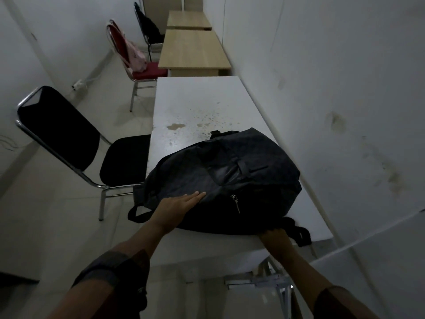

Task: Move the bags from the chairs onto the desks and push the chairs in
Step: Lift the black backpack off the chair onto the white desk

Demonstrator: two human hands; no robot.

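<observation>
Although the room is dim, the dark backpack [225, 180] can be seen lying flat on the near end of the white counter [197, 100], its left edge and a strap loop [135, 211] hanging just past the counter's side. The left hand [179, 207] rests on the bag's near face with fingers straight and flat, pressing rather than clasping. The right hand [273, 236] sits at the bag's near bottom edge beside a black strap [299, 236]; its fingers are tucked under the fabric, so I cannot tell whether they hold anything.

The bag looks soft and part-filled: its cloth sags and creases around the front pocket, so it should deform under a push and drag rather than slide cleanly on the stained top. It seems moderately light. The firm holds are judged to be the top handle [216, 132] at the far end and the shoulder straps; the zip pull [235, 202] is too slight to bear load.

The black chair [76, 139] stands bagless beside the counter, seat front at its edge, not yet pushed in. Farther along, a pink bag [135, 55] sits on the red chair [142, 70] near the wooden counter [193, 49], and a dark bag [149, 28] appears to rest on the far black chair [139, 12]. These two should handle similarly: limp cloth, best lifted by handle or straps.
</observation>
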